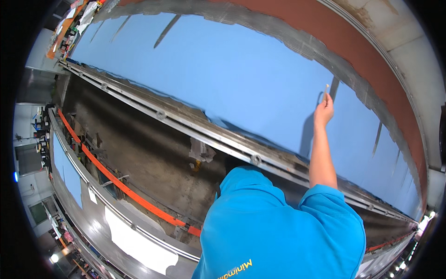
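My right hand (324, 112) is raised over the light blue sheet of cloth (232, 69) that covers the long table. Its fingers are closed around a thin, short stick with a pale tip (326, 87); its exact kind is too small to tell. Just beyond the fingertips, a dark grey strip (334, 88) shows as a gap in the blue cloth. A shadow of the hand and forearm falls on the cloth to the left. My left hand is out of sight; only my blue-sleeved torso shows on that side.
A metal rail (162, 115) with round fittings runs along the table's near edge. Grey table surface (223, 14) borders the cloth's ragged far edge. Behind me on the left are an orange bar (125, 188), a second table with a white sheet (139, 242), and crumpled scraps (200, 151) on the floor.
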Tool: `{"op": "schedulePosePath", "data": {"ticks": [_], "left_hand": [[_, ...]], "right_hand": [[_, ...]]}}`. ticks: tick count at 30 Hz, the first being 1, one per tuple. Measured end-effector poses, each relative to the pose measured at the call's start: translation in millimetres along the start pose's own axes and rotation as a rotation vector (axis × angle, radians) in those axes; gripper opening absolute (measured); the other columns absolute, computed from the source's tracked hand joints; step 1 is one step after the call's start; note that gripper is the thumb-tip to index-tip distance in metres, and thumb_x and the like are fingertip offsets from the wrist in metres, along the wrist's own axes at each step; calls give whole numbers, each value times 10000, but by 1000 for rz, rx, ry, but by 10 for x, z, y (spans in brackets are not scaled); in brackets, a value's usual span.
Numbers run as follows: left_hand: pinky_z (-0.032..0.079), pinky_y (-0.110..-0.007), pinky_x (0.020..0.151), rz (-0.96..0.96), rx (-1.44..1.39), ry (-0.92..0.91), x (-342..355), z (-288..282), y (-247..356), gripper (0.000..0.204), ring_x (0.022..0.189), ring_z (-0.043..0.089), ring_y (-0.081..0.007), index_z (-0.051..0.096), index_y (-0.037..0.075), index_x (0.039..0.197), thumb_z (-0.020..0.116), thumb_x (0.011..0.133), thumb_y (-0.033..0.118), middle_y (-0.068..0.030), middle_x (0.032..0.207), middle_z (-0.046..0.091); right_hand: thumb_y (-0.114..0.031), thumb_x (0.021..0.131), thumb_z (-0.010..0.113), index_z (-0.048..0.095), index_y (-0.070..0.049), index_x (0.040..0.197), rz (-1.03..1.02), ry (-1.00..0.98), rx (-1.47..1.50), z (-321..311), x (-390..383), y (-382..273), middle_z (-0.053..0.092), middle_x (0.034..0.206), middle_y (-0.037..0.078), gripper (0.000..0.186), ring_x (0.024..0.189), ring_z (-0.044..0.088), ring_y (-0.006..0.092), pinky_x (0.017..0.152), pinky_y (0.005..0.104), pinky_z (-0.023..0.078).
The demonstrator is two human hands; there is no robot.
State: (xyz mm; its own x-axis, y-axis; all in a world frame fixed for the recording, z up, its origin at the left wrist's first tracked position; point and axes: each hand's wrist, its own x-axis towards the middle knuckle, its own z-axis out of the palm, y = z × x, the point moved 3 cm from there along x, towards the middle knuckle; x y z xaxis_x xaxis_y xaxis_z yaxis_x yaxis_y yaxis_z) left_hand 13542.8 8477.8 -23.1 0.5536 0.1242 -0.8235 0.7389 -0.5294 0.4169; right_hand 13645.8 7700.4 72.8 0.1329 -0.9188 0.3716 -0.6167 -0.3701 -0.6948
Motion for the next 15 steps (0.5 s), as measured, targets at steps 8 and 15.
{"op": "schedulePosePath", "data": {"ticks": [8, 15], "left_hand": [[493, -279, 575, -136, -442, 138, 134, -651, 921, 264, 690, 613, -168, 593, 36, 943, 602, 979, 297, -52, 798, 624], [448, -211, 686, 81, -273, -112, 407, -327, 1850, 320, 753, 553, -79, 615, -6, 1125, 617, 976, 278, -11, 862, 607]], "right_hand": [[-137, 854, 528, 654, -110, 1225, 70, -181, -306, 1309, 819, -194, 688, 1097, 198, 393, 993, 655, 396, 860, 461, 513], [-112, 845, 571, 673, -121, 1179, -197, -350, -222, 2045, 624, -1005, 693, 1045, 189, 349, 945, 660, 395, 819, 471, 527]]}}
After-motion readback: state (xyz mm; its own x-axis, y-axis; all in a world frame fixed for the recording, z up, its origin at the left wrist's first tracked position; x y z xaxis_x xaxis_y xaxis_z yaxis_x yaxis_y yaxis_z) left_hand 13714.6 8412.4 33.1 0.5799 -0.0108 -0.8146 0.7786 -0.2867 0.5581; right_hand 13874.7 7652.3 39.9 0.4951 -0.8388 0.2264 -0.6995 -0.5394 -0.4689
